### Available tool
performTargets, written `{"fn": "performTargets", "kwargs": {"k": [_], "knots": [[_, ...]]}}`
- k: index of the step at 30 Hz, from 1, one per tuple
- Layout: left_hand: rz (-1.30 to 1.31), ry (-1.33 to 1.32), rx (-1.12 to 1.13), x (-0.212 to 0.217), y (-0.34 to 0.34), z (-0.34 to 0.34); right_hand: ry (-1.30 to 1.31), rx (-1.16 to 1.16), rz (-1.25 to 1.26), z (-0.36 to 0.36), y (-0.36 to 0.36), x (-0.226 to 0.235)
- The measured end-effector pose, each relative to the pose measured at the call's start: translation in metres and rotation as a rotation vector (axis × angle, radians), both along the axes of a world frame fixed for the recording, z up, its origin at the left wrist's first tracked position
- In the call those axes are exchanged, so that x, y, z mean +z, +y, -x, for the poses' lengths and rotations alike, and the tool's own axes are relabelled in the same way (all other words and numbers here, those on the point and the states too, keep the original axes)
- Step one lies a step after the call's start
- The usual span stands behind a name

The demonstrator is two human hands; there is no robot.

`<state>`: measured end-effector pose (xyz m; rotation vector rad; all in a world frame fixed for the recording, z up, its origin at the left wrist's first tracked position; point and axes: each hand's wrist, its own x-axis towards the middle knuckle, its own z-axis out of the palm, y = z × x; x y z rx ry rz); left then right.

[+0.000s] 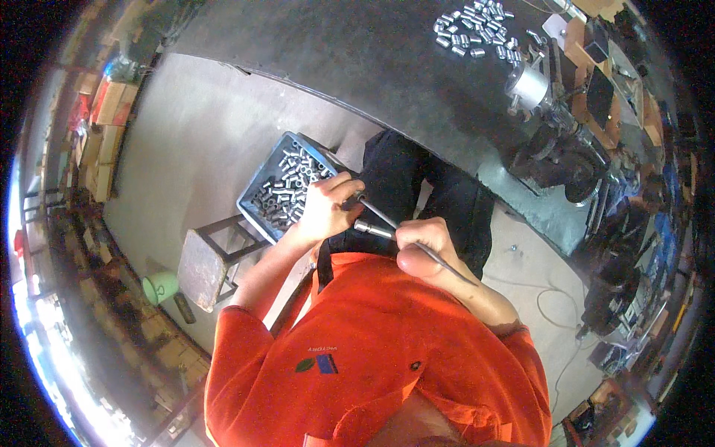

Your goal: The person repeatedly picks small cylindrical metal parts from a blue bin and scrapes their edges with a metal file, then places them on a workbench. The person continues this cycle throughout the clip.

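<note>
1. Where the forearms converge, the left hand [328, 208] curls closed about one end of a slender dark rod [380, 213].
2. The right hand [428, 246] is closed on a shiny metal cylinder [372, 229], its free end directed toward the left hand; whether these fingers also grip the rod, I cannot tell.
3. Long axes: near parallel, slanting from left hand toward right forearm; cylinder on the body side.
4. The blue crate [262, 170] of metal pieces [287, 182] lies nearer the left hand.
</note>
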<state>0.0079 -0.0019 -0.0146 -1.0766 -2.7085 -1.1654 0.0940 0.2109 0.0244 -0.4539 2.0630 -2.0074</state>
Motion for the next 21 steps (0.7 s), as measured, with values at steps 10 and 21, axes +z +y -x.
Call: {"fn": "performTargets", "kwargs": {"k": [10, 21], "knots": [[0.029, -0.143, 0.050, 0.003, 0.007, 0.004, 0.343, -0.042, -0.172, -0.004, 0.002, -0.005], [0.158, 0.192, -0.018, 0.016, 0.098, 0.132, 0.312, -0.196, -0.182, -0.028, 0.005, -0.011]]}}
